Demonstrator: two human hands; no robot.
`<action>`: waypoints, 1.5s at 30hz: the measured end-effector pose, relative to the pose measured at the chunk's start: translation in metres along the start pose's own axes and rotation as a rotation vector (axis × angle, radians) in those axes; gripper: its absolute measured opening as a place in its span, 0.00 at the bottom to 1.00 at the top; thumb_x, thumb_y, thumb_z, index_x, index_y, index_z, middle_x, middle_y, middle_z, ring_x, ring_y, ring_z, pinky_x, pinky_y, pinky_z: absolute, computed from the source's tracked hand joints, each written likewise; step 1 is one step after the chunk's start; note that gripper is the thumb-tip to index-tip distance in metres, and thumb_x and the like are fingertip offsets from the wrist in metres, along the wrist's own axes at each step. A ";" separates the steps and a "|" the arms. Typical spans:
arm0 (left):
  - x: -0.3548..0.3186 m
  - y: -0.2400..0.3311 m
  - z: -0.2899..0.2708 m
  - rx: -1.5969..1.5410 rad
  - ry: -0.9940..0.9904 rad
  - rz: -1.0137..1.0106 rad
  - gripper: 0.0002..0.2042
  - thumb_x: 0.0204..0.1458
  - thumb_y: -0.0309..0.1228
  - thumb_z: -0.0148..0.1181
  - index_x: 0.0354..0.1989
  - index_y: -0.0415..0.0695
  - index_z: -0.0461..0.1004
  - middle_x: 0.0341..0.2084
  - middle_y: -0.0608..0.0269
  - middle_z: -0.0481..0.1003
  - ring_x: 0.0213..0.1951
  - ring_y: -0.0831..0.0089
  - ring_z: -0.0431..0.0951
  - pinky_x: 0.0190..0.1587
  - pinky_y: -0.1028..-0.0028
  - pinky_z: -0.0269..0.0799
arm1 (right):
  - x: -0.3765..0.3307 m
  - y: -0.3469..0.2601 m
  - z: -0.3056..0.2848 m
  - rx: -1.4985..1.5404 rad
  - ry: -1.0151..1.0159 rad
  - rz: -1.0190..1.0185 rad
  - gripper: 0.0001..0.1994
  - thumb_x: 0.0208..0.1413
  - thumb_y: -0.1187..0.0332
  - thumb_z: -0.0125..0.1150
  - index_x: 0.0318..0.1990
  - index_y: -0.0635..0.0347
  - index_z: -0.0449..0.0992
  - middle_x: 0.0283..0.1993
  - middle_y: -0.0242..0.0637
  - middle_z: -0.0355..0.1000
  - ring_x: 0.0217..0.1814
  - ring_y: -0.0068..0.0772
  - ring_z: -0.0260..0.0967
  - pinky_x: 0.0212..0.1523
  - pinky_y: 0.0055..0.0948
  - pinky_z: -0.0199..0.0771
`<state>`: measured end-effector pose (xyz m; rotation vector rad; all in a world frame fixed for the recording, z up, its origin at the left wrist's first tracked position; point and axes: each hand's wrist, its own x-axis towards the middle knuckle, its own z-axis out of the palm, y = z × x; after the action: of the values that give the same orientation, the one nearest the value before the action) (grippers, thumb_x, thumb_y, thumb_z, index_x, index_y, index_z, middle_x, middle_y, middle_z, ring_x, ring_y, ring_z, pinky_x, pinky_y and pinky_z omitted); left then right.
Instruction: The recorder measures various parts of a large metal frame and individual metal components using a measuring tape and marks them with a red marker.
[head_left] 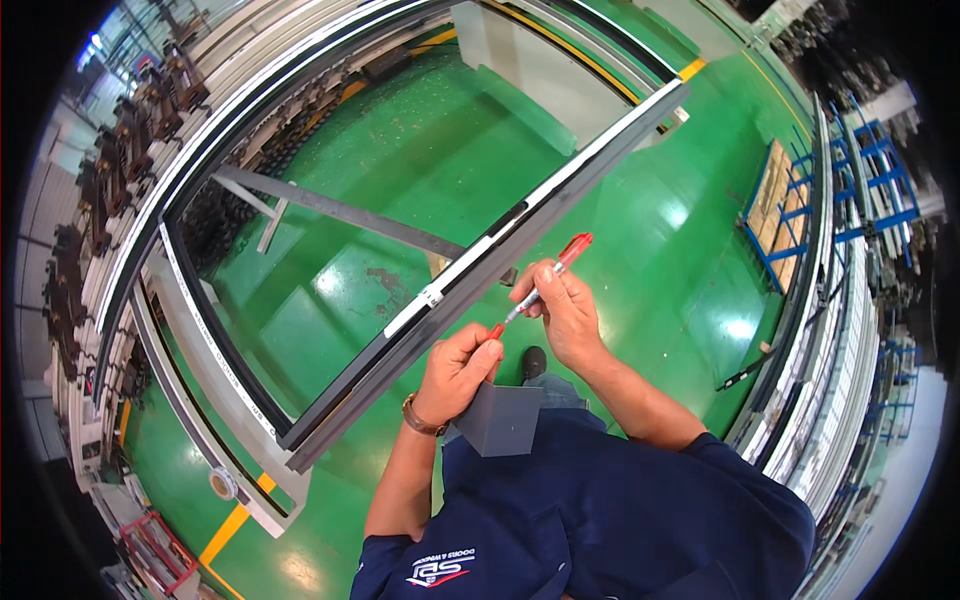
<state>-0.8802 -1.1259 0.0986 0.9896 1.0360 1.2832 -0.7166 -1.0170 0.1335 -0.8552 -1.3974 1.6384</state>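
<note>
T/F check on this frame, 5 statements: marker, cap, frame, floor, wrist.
1. The right hand holds a red and white marker. True.
2. The left hand is resting flat on the floor. False: it is raised at the marker's lower tip, fingers pinched on a small red piece there, probably the cap.
3. The dark window frame lies just ahead of both hands. True.
4. The floor is bare grey concrete. False: it is glossy green with yellow lines.
5. The left wrist carries a watch or bracelet. True.
</note>
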 end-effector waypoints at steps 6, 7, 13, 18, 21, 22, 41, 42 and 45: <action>0.044 0.000 0.042 0.050 -0.098 -0.017 0.13 0.70 0.34 0.57 0.33 0.39 0.72 0.21 0.71 0.70 0.24 0.84 0.67 0.27 0.77 0.62 | 0.001 -0.016 -0.052 -0.065 0.009 0.023 0.21 0.77 0.53 0.46 0.37 0.58 0.77 0.35 0.29 0.74 0.34 0.16 0.66 0.37 0.20 0.67; 0.053 0.000 0.052 0.060 -0.115 -0.029 0.13 0.70 0.34 0.57 0.33 0.38 0.72 0.21 0.70 0.70 0.24 0.83 0.67 0.26 0.76 0.62 | 0.000 -0.018 -0.061 -0.064 0.025 0.006 0.21 0.77 0.53 0.46 0.37 0.58 0.77 0.35 0.29 0.74 0.34 0.16 0.66 0.37 0.20 0.67; 0.111 0.005 0.136 0.016 -0.260 -0.082 0.13 0.70 0.32 0.54 0.32 0.39 0.73 0.21 0.70 0.70 0.23 0.84 0.66 0.26 0.78 0.61 | -0.008 -0.049 -0.156 0.024 -0.003 0.018 0.18 0.77 0.56 0.48 0.39 0.58 0.77 0.36 0.28 0.73 0.36 0.18 0.66 0.39 0.22 0.68; 0.172 -0.005 0.216 -0.359 -0.358 -0.282 0.16 0.69 0.42 0.57 0.38 0.38 0.75 0.18 0.67 0.71 0.18 0.82 0.64 0.21 0.80 0.56 | -0.008 -0.087 -0.279 0.077 -0.060 -0.183 0.11 0.74 0.64 0.54 0.45 0.62 0.79 0.41 0.32 0.73 0.38 0.22 0.67 0.42 0.26 0.70; 0.214 -0.016 0.262 -0.515 -0.734 -0.403 0.23 0.67 0.47 0.59 0.48 0.34 0.76 0.16 0.60 0.71 0.13 0.82 0.61 0.18 0.81 0.53 | -0.026 -0.122 -0.363 0.316 -0.002 -0.007 0.13 0.66 0.73 0.61 0.56 0.65 0.77 0.38 0.36 0.75 0.38 0.25 0.72 0.40 0.28 0.75; 0.224 -0.016 0.281 -0.492 -0.808 -0.463 0.23 0.67 0.47 0.59 0.50 0.33 0.75 0.16 0.60 0.71 0.12 0.82 0.60 0.17 0.81 0.53 | -0.035 -0.134 -0.395 0.322 0.017 -0.018 0.13 0.66 0.73 0.61 0.56 0.65 0.77 0.38 0.36 0.75 0.38 0.25 0.72 0.40 0.28 0.75; 0.484 -0.036 0.613 -0.346 -2.196 -0.778 0.24 0.70 0.32 0.54 0.73 0.39 0.65 0.16 0.70 0.68 0.19 0.84 0.70 0.25 0.77 0.67 | -0.061 -0.191 -0.704 0.718 -0.214 -0.363 0.12 0.66 0.79 0.59 0.53 0.76 0.72 0.45 0.74 0.77 0.38 0.54 0.83 0.32 0.38 0.86; 0.505 -0.037 0.624 -0.356 -2.207 -0.776 0.24 0.70 0.32 0.54 0.73 0.39 0.65 0.16 0.70 0.68 0.19 0.84 0.70 0.25 0.77 0.67 | -0.050 -0.194 -0.721 0.711 -0.203 -0.359 0.12 0.66 0.79 0.59 0.53 0.76 0.72 0.45 0.74 0.77 0.38 0.54 0.83 0.32 0.38 0.86; 0.571 -0.028 0.654 -0.419 -2.329 -0.792 0.25 0.69 0.31 0.57 0.73 0.38 0.63 0.17 0.71 0.70 0.19 0.83 0.71 0.25 0.77 0.66 | -0.007 -0.207 -0.766 0.708 -0.267 -0.496 0.12 0.63 0.81 0.61 0.53 0.75 0.74 0.45 0.76 0.76 0.37 0.60 0.82 0.34 0.44 0.86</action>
<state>-0.2346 -0.5560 0.2122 0.8438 -0.6989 -0.6464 -0.0086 -0.6682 0.2145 0.1145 -0.9619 1.6954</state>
